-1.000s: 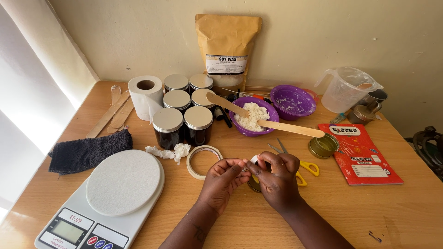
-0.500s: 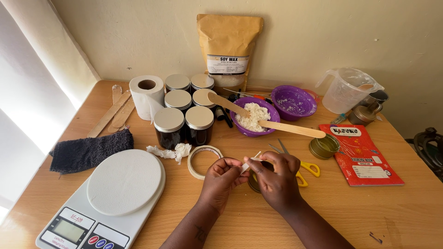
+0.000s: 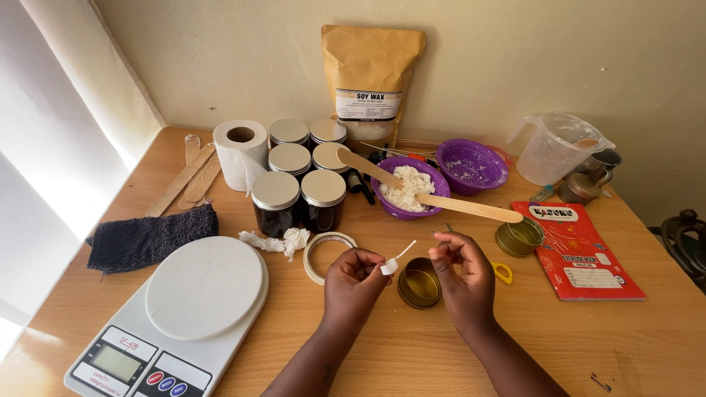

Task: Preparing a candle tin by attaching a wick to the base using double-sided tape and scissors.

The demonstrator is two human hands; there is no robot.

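Observation:
My left hand (image 3: 355, 276) pinches a small white candle wick (image 3: 395, 260) by its round base, the thin stem slanting up to the right. My right hand (image 3: 462, 266) hovers just right of it, thumb and forefinger pinched together on something too small to make out. Between and slightly below the hands sits an open gold tin (image 3: 420, 282) on the wooden table (image 3: 382, 353). A roll of tape (image 3: 328, 254) lies left of my left hand.
A white kitchen scale (image 3: 176, 312) sits front left beside a dark cloth (image 3: 151, 239). Behind are several dark lidded jars (image 3: 298, 195), a paper roll (image 3: 240, 153), a purple bowl of wax flakes (image 3: 409, 187) with a wooden stick, a second purple bowl (image 3: 471, 165), a brown bag (image 3: 370, 77), a plastic jug (image 3: 555, 147), another gold tin (image 3: 519, 237), and a red booklet (image 3: 577, 250).
The hands were joined together over the gold tin; now they have drawn apart, the left holding the wick and the tin uncovered between them.

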